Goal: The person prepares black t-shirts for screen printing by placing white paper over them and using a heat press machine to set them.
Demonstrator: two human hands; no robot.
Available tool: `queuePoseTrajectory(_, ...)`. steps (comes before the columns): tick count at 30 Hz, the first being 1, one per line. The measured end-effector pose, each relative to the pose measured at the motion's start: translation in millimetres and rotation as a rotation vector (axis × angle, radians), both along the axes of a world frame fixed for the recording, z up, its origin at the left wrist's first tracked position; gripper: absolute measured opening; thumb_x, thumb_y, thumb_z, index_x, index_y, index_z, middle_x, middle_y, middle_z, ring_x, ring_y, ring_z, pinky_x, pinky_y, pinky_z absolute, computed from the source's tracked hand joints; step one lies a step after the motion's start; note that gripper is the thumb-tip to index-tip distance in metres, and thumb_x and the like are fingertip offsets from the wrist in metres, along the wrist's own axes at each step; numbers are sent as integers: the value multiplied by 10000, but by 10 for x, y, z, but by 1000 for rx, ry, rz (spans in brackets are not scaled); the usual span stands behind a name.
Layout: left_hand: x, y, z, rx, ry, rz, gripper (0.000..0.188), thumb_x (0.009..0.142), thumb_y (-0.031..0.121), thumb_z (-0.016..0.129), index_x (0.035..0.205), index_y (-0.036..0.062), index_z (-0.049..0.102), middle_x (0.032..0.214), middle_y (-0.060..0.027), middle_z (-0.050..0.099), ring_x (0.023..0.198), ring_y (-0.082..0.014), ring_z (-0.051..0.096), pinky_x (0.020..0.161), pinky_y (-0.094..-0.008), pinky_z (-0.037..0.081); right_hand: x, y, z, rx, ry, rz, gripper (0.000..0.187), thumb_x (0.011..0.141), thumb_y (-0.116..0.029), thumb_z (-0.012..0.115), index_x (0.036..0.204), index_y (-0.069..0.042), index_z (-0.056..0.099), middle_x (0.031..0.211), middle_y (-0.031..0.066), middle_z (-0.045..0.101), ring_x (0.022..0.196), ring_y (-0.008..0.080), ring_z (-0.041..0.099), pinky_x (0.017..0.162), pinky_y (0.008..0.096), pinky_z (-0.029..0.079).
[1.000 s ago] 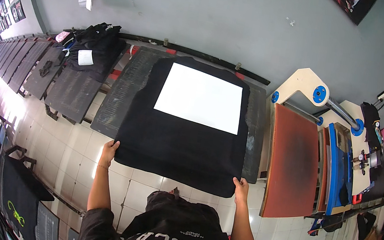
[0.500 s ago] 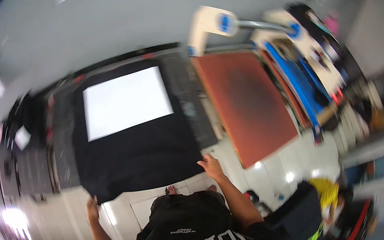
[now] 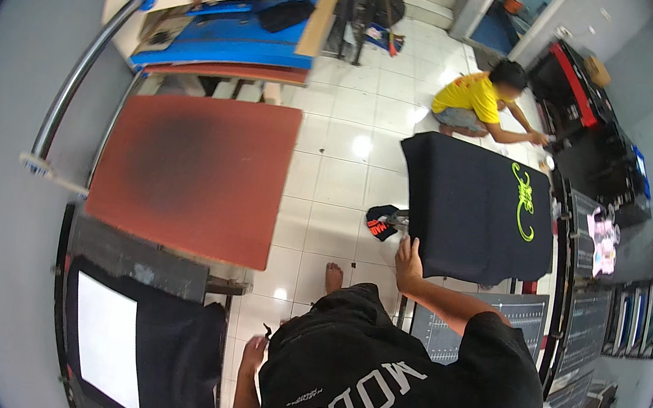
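My right hand (image 3: 409,259) reaches to the near left corner of a black shirt (image 3: 467,215) spread over a board on the right. Its fingers are stretched out at the cloth's edge, and I see no grip on it. A yellow-green curly design (image 3: 523,202) is on that cloth. My left hand (image 3: 254,354) hangs low by my side, its fingers blurred, close to the second black shirt (image 3: 178,342). This one lies on a board at the lower left with a white rectangular sheet (image 3: 107,340) on top.
A large reddish-brown heat-press plate (image 3: 197,177) stands at the left, with a blue-framed press (image 3: 241,42) beyond it. A co-worker in yellow (image 3: 475,95) crouches at the far right. Dark printing boards (image 3: 586,320) line the right side. A dark cloth (image 3: 381,222) lies on the tiled floor.
My view has swung right, away from the shirt with the white sheet. Both hands have let go of its near edge. My right hand is now at the other shirt.
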State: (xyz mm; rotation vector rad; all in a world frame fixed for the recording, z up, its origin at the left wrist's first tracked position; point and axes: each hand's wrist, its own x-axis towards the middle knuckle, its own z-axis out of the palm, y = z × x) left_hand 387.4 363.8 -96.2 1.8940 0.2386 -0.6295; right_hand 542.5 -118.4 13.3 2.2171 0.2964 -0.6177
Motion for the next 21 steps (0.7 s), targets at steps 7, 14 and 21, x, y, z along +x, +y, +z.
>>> queuePoseTrajectory(7, 2009, -1537, 882, -20, -83, -491, 382, 990, 343, 549, 1150, 4, 624, 1029, -107, 679, 946, -194, 619, 863, -338, 481, 1, -143, 249, 770, -243, -241, 171, 879, -213, 601, 978, -74, 615, 986, 70, 627, 1046, 289, 594, 866, 430, 450)
queuePoseTrajectory(14, 2645, -3332, 1456, -482, 675, -320, 471, 1015, 407, 499, 1232, -10, 493, 1187, -175, 608, 1068, -275, 630, 948, -394, 497, -1, -551, 923, 1604, -441, -870, 204, 821, -172, 739, 851, -10, 618, 772, 129, 612, 689, 259, 619, 650, 357, 483)
queuePoseTrajectory(21, 2586, -3823, 1534, -809, 784, -318, 191, 1007, 263, 548, 1052, 84, 498, 978, -74, 598, 1030, -236, 634, 889, -372, 518, -205, -651, 955, 1914, -513, -1023, 166, 876, -148, 718, 850, 5, 659, 768, 28, 594, 678, 92, 521, 634, 280, 433)
